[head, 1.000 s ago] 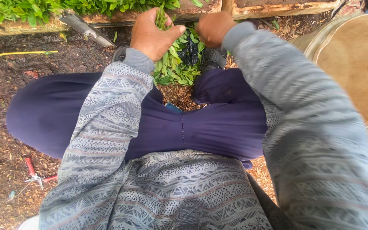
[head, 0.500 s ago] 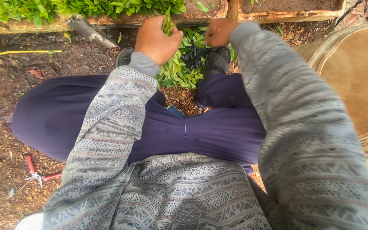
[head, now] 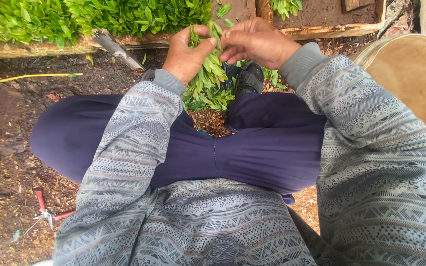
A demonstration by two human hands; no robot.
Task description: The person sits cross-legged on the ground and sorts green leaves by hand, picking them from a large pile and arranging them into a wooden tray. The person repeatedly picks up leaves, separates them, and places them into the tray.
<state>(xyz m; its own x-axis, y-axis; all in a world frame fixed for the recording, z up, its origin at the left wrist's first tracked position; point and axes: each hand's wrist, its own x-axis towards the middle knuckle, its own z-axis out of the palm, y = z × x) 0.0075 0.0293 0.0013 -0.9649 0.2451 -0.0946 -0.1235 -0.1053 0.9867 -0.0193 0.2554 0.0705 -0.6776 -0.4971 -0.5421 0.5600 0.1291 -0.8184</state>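
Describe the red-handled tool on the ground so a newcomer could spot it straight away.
Start at the person's left sleeve and drop to the bare soil beside it, near the picture's lower left edge. There lie small snips with red handles and pale metal tips, the only red thing among brown mulch.

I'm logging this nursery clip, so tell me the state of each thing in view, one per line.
left hand: closed around a bunch of seedlings, held upright
right hand: fingertips pinching leaves at the top of the bunch
seedling bed: densely filled with green plants
trowel: lying against the bed edge
red-handled snips: lying on the soil, untouched
round basket: interior hidden
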